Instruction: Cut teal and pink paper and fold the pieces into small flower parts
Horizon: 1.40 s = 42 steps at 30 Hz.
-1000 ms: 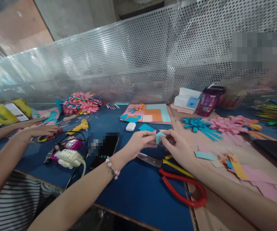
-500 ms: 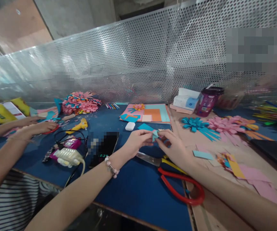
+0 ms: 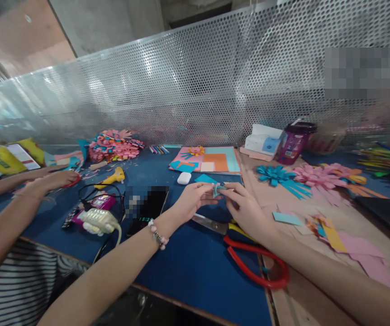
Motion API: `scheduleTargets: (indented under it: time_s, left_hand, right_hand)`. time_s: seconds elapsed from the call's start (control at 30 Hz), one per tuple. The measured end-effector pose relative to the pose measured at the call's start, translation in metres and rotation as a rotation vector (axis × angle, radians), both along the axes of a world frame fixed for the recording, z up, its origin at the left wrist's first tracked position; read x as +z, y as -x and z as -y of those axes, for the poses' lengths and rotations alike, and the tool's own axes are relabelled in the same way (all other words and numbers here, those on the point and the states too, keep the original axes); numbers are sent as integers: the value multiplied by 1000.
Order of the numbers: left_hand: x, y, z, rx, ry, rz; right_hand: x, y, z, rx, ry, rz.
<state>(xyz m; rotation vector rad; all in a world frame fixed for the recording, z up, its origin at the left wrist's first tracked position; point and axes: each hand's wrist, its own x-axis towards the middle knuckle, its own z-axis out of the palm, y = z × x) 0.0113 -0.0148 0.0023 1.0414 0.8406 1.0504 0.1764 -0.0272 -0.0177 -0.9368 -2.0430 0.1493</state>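
Observation:
Between my two hands is a small light-blue piece of paper (image 3: 216, 190), folded or curled. My left hand (image 3: 192, 199) pinches it from the left, a beaded bracelet on that wrist. From the right, the fingertips of my right hand (image 3: 244, 206) press on the same paper. Large scissors (image 3: 215, 224) with red and yellow handles lie below my hands, partly under my right wrist. Behind my fingers lies a bright blue paper piece (image 3: 204, 179), beside a white earbud case (image 3: 184, 178). Sheets of coloured paper (image 3: 218, 158) are stacked farther back.
Paper flowers (image 3: 274, 175) and paper scraps (image 3: 346, 246) lie to the right, near a purple cup (image 3: 295, 142). At left are a phone (image 3: 149, 210), a yellow glue gun (image 3: 111, 178), a power strip (image 3: 98, 219) and a co-worker's hands (image 3: 57, 179). A perforated metal panel (image 3: 195, 86) stands behind.
The light-blue paper has been turned and bent between my fingers, showing a narrower, curled shape. My hands stay in nearly the same place. The co-worker's hand has shifted slightly left with red-handled scissors.

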Motion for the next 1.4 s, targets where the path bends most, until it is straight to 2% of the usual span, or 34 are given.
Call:
scheduleTargets:
  time_s: [0.37, 0.53, 0.63, 0.77, 0.9, 1.13, 1.4]
  left_hand:
    - [-7, 1, -4, -43, -48, 17]
    - [-7, 2, -4, -64, -53, 14]
    - [-6, 3, -3, -75, -61, -6]
    - [-6, 2, -2, -82, -81, -64]
    - [-7, 0, 0, -109, -123, -131]
    - [-6, 1, 0, -97, -159, -200]
    - [-4, 1, 0, -58, -236, -307]
  right_hand:
    - [0, 2, 3, -43, 35, 61]
    - [2, 1, 4, -28, 53, 16]
    - [5, -1, 5, -52, 78, -82]
    - [9, -3, 6, -126, 196, -285]
    - [10, -2, 3, -108, 379, -347]
    - [0, -5, -7, 58, 454, -374]
    - [8, -5, -4, 20, 549, -380]
